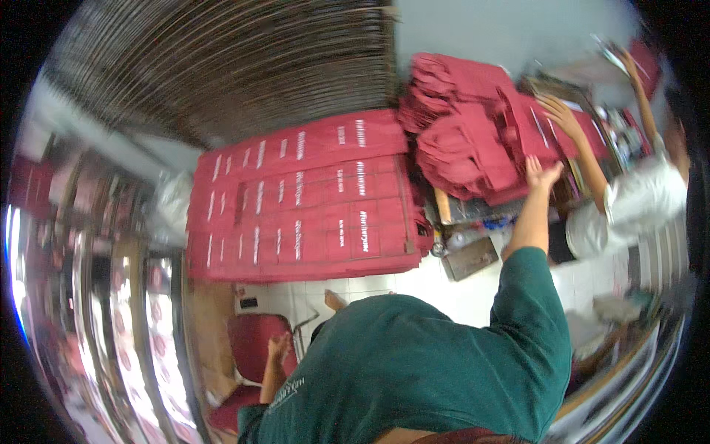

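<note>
My right hand (543, 172) reaches out on the right, palm turned up and fingers spread, with nothing in it. It is at the near edge of a heap of folded red cloth pieces (462, 144); whether it touches them I cannot tell. Low on the left hangs my left hand (278, 346), in front of a red chair (255, 340), its fingers loosely bent and apart, and no object shows in it. A wide stack of red cloth sheets with white print (318, 200) lies ahead of me.
At the right a person in a white shirt (629, 207) stretches one hand (560, 115) over the red cloth. Dark slatted racks (244, 66) rise behind the stack. A grey box (472, 259) sits on the tiled floor (436, 292). Glass-fronted shelves (133, 325) line the left.
</note>
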Demonstrator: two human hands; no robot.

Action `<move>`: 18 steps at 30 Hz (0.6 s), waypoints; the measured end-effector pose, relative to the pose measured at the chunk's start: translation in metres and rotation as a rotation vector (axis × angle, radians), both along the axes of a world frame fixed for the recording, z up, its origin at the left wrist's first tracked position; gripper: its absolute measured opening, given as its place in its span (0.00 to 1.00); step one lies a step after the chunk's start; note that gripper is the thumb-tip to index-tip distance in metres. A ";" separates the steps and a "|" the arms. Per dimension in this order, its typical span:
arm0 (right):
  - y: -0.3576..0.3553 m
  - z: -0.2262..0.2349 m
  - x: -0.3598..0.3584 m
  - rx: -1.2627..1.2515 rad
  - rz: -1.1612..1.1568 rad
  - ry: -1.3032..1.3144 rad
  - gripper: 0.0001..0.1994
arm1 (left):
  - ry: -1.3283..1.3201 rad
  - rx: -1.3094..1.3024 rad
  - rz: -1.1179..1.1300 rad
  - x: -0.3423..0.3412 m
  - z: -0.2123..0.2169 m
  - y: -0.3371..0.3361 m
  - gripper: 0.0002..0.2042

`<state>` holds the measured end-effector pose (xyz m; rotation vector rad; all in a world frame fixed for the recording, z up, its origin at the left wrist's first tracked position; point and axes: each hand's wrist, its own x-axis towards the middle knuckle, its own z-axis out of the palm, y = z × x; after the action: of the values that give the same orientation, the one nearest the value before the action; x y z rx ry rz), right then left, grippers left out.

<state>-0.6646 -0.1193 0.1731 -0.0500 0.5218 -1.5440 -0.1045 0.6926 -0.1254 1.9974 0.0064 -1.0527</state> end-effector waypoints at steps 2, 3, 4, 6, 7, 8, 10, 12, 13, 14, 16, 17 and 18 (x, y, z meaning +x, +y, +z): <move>-0.015 -0.014 0.046 0.225 0.038 0.192 0.41 | -0.173 0.057 0.045 -0.015 0.020 0.023 0.21; -0.045 -0.039 0.007 0.031 0.003 0.508 0.32 | -0.248 0.106 -0.049 -0.018 0.022 -0.012 0.22; -0.064 -0.045 -0.004 -0.006 -0.026 0.638 0.28 | -0.328 0.180 -0.116 -0.029 0.037 -0.039 0.23; -0.075 -0.055 -0.030 0.013 -0.227 0.846 0.21 | -0.454 0.279 -0.235 -0.050 0.124 -0.096 0.27; -0.082 -0.074 -0.001 0.050 -0.289 0.931 0.17 | -0.430 0.331 -0.284 -0.041 0.108 -0.056 0.26; -0.086 -0.068 -0.020 0.072 -0.442 1.066 0.13 | -0.476 0.255 -0.186 -0.057 0.141 -0.085 0.26; -0.086 -0.060 0.030 0.004 -0.436 1.415 0.11 | -0.407 0.316 -0.155 -0.070 0.153 -0.068 0.27; -0.016 -0.008 0.065 -0.117 -0.393 1.853 0.15 | -0.348 0.382 -0.033 -0.100 0.164 -0.046 0.29; -0.013 0.009 0.060 -0.109 -0.348 2.012 0.17 | -0.347 0.306 -0.086 -0.107 0.210 -0.062 0.30; -0.013 0.023 0.096 -0.184 -0.238 2.168 0.19 | -0.315 0.411 -0.021 -0.126 0.171 -0.024 0.30; 0.021 0.071 0.117 -0.468 -0.486 2.253 0.16 | -0.267 0.524 -0.005 -0.139 0.158 -0.028 0.30; 0.047 0.096 0.134 -0.622 -0.602 2.273 0.15 | -0.263 0.528 -0.013 -0.148 0.147 -0.021 0.30; 0.068 0.117 0.149 -0.769 -0.723 2.279 0.15 | -0.263 0.533 -0.025 -0.154 0.133 -0.015 0.30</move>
<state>-0.5153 -0.0517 0.2904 -2.6345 1.6754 -1.6062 -0.2582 0.6774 0.0073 2.6126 0.1348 -0.8518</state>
